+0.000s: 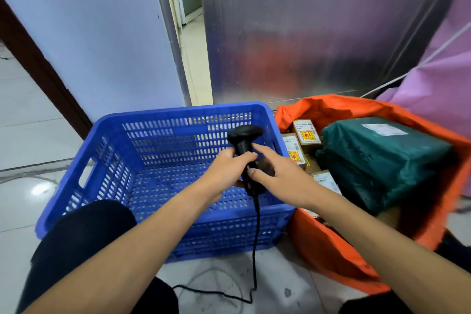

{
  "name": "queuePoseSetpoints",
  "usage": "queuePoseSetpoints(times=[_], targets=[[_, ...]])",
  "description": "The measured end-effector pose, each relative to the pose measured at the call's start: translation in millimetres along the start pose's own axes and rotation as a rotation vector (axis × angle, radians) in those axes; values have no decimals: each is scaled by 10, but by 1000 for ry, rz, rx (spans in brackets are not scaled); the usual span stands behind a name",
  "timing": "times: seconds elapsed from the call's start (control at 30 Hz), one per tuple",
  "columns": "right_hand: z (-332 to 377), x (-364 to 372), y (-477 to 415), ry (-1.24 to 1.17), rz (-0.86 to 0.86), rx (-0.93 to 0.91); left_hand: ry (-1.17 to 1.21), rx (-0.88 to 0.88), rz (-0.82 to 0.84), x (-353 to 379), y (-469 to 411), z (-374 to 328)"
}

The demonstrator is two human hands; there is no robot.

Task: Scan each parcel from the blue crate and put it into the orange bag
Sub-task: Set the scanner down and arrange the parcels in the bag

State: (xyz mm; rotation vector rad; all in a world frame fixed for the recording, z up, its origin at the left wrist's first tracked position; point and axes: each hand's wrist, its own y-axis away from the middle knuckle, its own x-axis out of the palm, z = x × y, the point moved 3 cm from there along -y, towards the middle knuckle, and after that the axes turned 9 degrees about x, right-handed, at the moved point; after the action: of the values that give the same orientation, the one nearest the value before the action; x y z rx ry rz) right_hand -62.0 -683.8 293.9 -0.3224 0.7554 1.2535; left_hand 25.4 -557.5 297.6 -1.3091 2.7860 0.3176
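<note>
Holding the black scanner (244, 140) over the blue crate (178, 110), the left hand (226, 173) curls tight round its handle. The right hand (280, 173) is just beside it, fingers spread out. The scanner's cord (255, 237) hangs down to the floor. A green parcel (377, 160) and brown boxes (305, 135) lie in the orange bag (331, 250), just right of the crate.

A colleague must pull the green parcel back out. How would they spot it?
Find the orange bag on the floor, right of the blue crate. The green parcel lies on top inside it. It is large, wrapped in dark green plastic, while its neighbours are small brown boxes with yellow stickers.
</note>
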Motion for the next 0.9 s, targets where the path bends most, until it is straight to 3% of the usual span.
queuePoseSetpoints(times=[0.07,0.17,0.27,0.37,0.47,0.67,0.9], targets=[[-86,-88,51,-68,-20,5,2,-22,18,114,-32,1],[-349,-297,63,-145,-241,92,35,-32,47,276,-68,-19],[-746,-531,100,-9,-373,265,40,-29,57,400,-127,-52],[-1204,-522,210,358,-198,387,31,-13,78,504,-171,-90],[-1487,-372,325,586,-56,385,-18,-8,117,604,-202,-104],[-1763,-73,385,775,97,352,-9,-15,79,660,-250,-110],[-1697,136,280,775,134,300,44,-30,42,545,-236,-82]])
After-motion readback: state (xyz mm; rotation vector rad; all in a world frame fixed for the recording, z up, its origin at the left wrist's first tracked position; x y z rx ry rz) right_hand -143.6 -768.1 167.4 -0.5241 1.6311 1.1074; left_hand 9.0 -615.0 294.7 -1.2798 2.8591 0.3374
